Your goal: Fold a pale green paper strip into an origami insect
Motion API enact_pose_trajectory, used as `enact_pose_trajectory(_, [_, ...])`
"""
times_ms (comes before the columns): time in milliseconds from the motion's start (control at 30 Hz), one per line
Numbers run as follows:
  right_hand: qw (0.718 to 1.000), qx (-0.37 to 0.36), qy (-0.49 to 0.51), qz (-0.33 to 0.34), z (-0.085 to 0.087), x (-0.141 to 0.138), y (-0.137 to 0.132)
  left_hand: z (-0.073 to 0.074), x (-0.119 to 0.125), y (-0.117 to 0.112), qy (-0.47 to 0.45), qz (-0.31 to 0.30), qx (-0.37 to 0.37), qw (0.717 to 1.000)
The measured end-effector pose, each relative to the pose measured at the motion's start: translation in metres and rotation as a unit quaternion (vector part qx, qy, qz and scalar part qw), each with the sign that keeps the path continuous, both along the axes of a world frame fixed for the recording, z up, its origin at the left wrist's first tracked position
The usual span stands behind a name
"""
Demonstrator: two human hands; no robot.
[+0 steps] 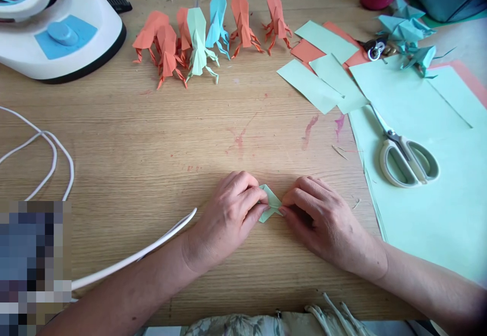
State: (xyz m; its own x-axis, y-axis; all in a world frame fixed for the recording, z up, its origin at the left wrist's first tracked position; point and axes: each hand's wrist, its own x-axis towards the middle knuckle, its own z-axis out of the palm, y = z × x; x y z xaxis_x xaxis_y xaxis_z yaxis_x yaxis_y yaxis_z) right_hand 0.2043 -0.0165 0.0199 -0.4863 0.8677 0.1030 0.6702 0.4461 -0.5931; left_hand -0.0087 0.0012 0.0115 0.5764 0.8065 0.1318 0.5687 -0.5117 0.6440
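Pinching a small green paper [271,204] from both sides, the left hand [228,211] and right hand [323,216] hold it down on the table [152,148] (near its front edge). Uneven fingertip pressure could skew the crease, or tear the thin fold.

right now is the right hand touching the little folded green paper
Touching. The head view shows the right hand pinching the right edge of the folded green paper; the left hand holds its other side.
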Motion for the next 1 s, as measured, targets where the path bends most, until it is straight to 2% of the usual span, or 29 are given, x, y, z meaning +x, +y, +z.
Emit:
enact_pose_trajectory(767, [1.000,0.003,-0.025,-0.015,-0.003,-0.003,0.000,0.003,0.012,-0.003,0.021,0.039,0.025,0.999])
enact_pose_trajectory(1000, [0.999,-0.010,0.042,-0.005,0.001,0.001,0.002,0.004,0.013,-0.003,0.037,0.042,0.018,0.998])
